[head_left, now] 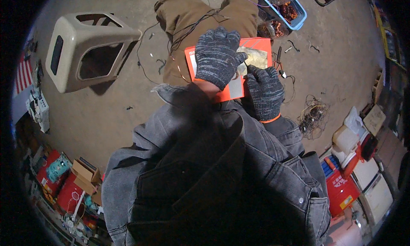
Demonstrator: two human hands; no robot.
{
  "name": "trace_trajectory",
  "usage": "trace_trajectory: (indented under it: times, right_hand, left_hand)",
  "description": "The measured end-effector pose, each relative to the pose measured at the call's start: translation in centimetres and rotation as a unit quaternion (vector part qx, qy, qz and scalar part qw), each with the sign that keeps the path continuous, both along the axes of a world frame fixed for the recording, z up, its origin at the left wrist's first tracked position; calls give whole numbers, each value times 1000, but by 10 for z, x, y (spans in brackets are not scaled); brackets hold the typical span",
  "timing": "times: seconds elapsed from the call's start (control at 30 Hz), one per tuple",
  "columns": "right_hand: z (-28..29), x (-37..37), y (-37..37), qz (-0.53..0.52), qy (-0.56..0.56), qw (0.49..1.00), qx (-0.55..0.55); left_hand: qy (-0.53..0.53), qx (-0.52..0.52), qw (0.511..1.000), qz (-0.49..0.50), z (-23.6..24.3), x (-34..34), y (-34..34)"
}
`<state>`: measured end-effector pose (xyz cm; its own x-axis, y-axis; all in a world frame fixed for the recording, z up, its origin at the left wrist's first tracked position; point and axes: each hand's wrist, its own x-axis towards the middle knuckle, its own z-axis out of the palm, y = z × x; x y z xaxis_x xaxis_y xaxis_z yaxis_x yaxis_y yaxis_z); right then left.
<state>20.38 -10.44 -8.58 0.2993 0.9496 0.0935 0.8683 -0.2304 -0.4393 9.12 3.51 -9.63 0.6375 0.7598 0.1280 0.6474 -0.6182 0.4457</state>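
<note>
An orange-red flat box or board (258, 43) with pale patches lies across my lap, and a worn yellowish area (258, 58) shows on its right part. My left hand (217, 55), in a dark grey knitted glove, rests over the board with fingers curled and thumb pointing right. Close beside it, my right hand (265, 92), gloved alike with an orange cuff, is closed at the board's right edge. A thin dark piece shows between the thumb and the right fingertips; its kind is unclear. Whatever lies inside either hand is hidden. Dark wires (194, 26) drape over my brown trousers.
A blue-rimmed plastic tub (304, 16) holds coppery scraps at the upper right. A beige plastic housing (70, 53) stands on the floor at left. Tangled wire (314, 115) lies at right, with small scraps around. Red boxes (341, 190) and an open carton (86, 176) sit along the sides.
</note>
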Motion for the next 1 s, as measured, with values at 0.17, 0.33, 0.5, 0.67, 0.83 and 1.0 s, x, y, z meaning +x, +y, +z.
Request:
trace_trajectory:
  times: [0.17, 0.33, 0.5, 0.67, 0.83, 1.0]
  right_hand:
    - [-3, 1, -1, 10, 12, 999, 36]
    - [-3, 2, -3, -9, 9, 1000, 10]
    - [1, -1, -1, -12, 8, 999, 29]
    - [4, 0, 1, -10, 36, 998, 42]
    - [5, 0, 1, -20, 55, 998, 30]
    - [6, 2, 3, -37, 105, 994, 23]
  left_hand:
    - [-24, 17, 1000, -4, -5, -2, -2]
    - [24, -29, 999, -27, -2, -6, -1]
    - [3, -30, 999, -29, 3, -7, 1]
    - [-26, -34, 999, -15, 6, -6, 0]
    - [13, -33, 999, -18, 5, -5, -2]
    - [1, -17, 1000, -16, 1, -3, -4]
